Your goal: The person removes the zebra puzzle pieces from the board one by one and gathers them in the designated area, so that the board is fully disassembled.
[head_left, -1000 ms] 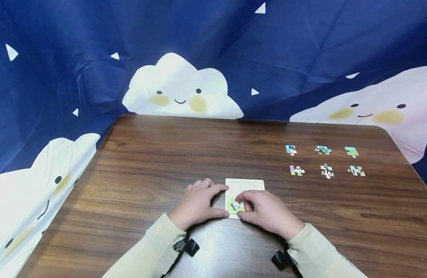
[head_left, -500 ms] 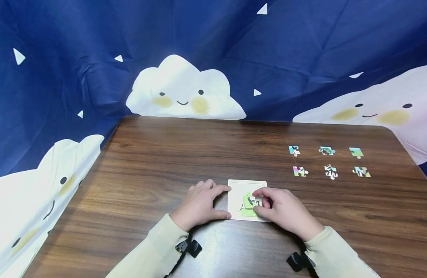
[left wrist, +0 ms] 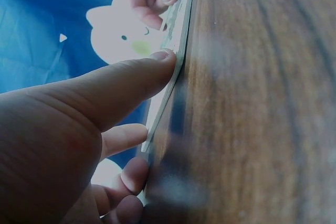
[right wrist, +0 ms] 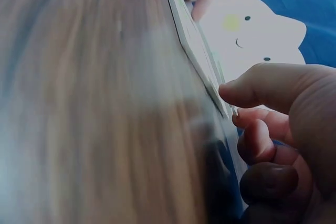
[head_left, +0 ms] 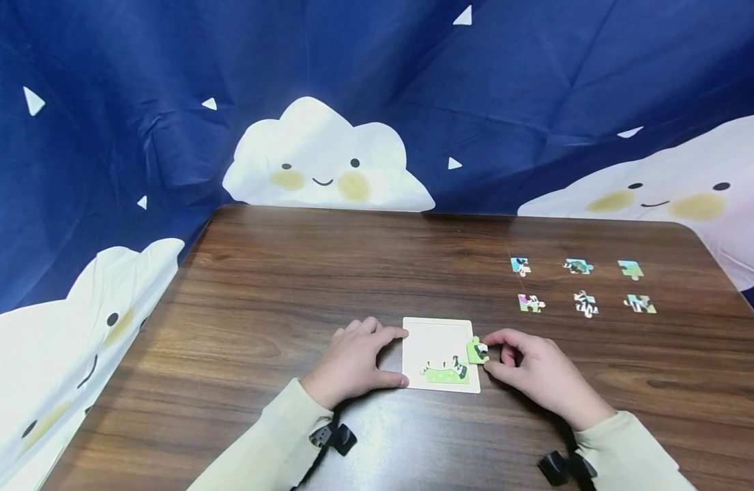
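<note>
A small square puzzle frame [head_left: 437, 344] lies flat near the table's front. In its recess, at the lower right, sits a green puzzle piece [head_left: 445, 376] with black-and-white animal parts. My left hand [head_left: 351, 359] touches the frame's left edge with thumb and index finger, spread apart. My right hand [head_left: 545, 368] pinches another green puzzle piece [head_left: 477, 351] between thumb and index finger. That piece overlaps the frame's right rim. In the right wrist view, the thumb [right wrist: 252, 85] meets the thin piece at the frame's end.
Two rows of loose puzzle pieces, including a striped puzzle piece [head_left: 585, 304] and a green-blue puzzle piece [head_left: 630, 269], lie at the back right of the brown wooden table [head_left: 327, 266]. A blue curtain [head_left: 487, 82] with clouds hangs behind.
My right hand has slid the pinched piece rightward, from the frame's lower left across to its right rim. The piece in the recess is now uncovered. My left hand stays at the frame's left edge.
</note>
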Demonstrator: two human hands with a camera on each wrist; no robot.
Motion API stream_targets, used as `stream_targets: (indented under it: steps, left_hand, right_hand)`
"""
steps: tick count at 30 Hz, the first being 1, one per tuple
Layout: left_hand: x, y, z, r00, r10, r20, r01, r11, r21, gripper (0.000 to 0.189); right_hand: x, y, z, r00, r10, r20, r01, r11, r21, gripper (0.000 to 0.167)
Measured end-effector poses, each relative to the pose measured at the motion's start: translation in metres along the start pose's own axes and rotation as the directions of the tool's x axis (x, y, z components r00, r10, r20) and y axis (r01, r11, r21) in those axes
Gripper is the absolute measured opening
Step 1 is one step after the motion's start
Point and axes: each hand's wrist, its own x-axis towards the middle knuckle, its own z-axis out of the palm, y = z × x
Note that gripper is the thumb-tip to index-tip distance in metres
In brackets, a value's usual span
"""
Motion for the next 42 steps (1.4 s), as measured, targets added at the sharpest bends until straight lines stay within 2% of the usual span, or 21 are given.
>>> stream_targets:
  steps: [10, 18, 25, 30, 36, 42]
  left_hand:
    - [0.0, 0.0, 0.0, 1.0, 0.001, -0.002, -0.001, 1.0, -0.008, 0.073]
    - [-0.001, 0.0, 0.0, 1.0, -0.005, -0.001, 0.005, 1.0, -0.012, 0.073]
    - [0.0, -0.001, 0.001, 1.0, 0.001, -0.008, -0.001, 1.0, -0.011, 0.073]
    - [-0.001, -0.001, 0.001, 1.0, 0.004, -0.016, -0.004, 1.0, -0.011, 0.073]
    - [0.0, -0.001, 0.002, 1.0, 0.004, -0.013, -0.004, 1.0, -0.008, 0.073]
    - [-0.001, -0.001, 0.001, 1.0, 0.002, -0.007, -0.002, 1.0, -0.017, 0.073]
  right_hand:
    - [-0.01, 0.025, -0.017, 0.998, 0.036, -0.055, -0.039, 0.998, -0.057, 0.027]
    - [-0.016, 0.036, -0.029, 0.996, 0.052, -0.079, -0.058, 0.996, -0.074, 0.026]
    - [-0.02, 0.043, -0.041, 0.992, 0.11, -0.069, -0.116, 0.988, -0.104, 0.025]
    - [-0.021, 0.051, -0.047, 0.99, 0.12, -0.068, -0.128, 0.985, -0.116, 0.025]
    - [-0.021, 0.054, -0.049, 0.991, 0.122, -0.059, -0.128, 0.985, -0.112, 0.03]
    - [-0.019, 0.048, -0.048, 0.991, 0.095, -0.092, -0.102, 0.992, -0.08, 0.031]
